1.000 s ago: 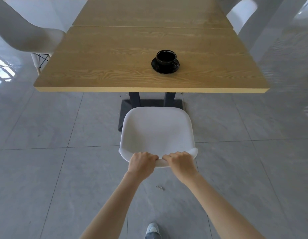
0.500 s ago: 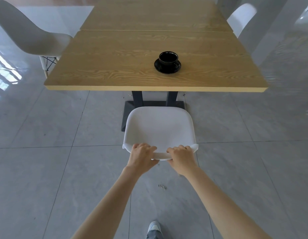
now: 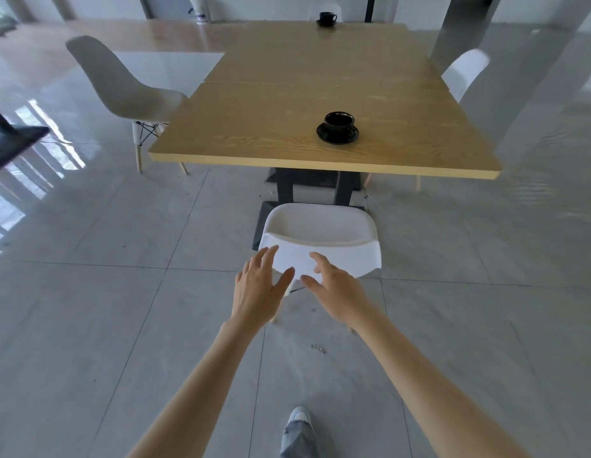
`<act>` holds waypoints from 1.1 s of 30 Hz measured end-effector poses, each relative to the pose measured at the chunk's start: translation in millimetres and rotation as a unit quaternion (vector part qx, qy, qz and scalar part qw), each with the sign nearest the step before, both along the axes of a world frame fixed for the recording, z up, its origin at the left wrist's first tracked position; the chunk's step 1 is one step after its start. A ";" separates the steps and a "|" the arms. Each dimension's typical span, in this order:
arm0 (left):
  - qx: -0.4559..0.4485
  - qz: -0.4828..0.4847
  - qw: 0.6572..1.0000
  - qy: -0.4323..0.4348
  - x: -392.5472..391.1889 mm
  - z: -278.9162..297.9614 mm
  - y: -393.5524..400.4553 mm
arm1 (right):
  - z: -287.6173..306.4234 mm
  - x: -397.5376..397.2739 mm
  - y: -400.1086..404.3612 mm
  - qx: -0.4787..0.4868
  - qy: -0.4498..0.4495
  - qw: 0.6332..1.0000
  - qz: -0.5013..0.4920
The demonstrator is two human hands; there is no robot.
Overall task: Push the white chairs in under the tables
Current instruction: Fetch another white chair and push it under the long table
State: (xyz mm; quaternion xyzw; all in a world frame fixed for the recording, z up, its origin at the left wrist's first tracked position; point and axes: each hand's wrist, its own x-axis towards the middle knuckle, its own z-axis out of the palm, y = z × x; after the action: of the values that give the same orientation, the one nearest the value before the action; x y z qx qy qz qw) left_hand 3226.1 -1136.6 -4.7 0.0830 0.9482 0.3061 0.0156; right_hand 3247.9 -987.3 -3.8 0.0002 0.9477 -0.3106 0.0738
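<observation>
We are finding no readable text; the white container (image 3: 199,9) at top centre is showing only blurred blue marks.

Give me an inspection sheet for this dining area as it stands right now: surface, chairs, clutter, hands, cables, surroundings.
Surface: near wooden table butted against a second table; grey tiled floor.
Job's things: near white chair stands short of the table edge, not under it. Left chair stands out from the table side. Right chair sits close to the table.
Clutter: black cup on saucer on the near table; a second cup at the far edge; small debris on the floor.
Hands: left hand and right hand open, fingers spread, no grip on the chair back.
Cables: nothing seen.
Surroundings: grey pillar at right; dark table base at left.
</observation>
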 end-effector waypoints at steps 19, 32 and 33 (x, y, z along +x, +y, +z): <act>0.320 0.265 0.909 0.038 88.2 79.7 -211.1 | 110.2 49.3 -210.0 -0.139 0.129 0.962 0.196; 0.305 0.329 0.894 0.007 -73.1 99.0 -454.2 | 137.6 -146.1 -450.4 -0.193 0.155 0.944 0.216; 0.312 0.329 0.891 0.016 -86.0 101.2 -467.9 | 138.3 -159.3 -463.2 -0.197 0.154 0.943 0.217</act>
State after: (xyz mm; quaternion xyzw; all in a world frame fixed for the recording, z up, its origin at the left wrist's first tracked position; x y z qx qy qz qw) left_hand 3140.1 -1604.5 96.5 -0.2282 0.7774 0.5720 -0.1279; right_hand 3088.6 -1450.5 134.5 -0.2682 0.8442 -0.4640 -0.0091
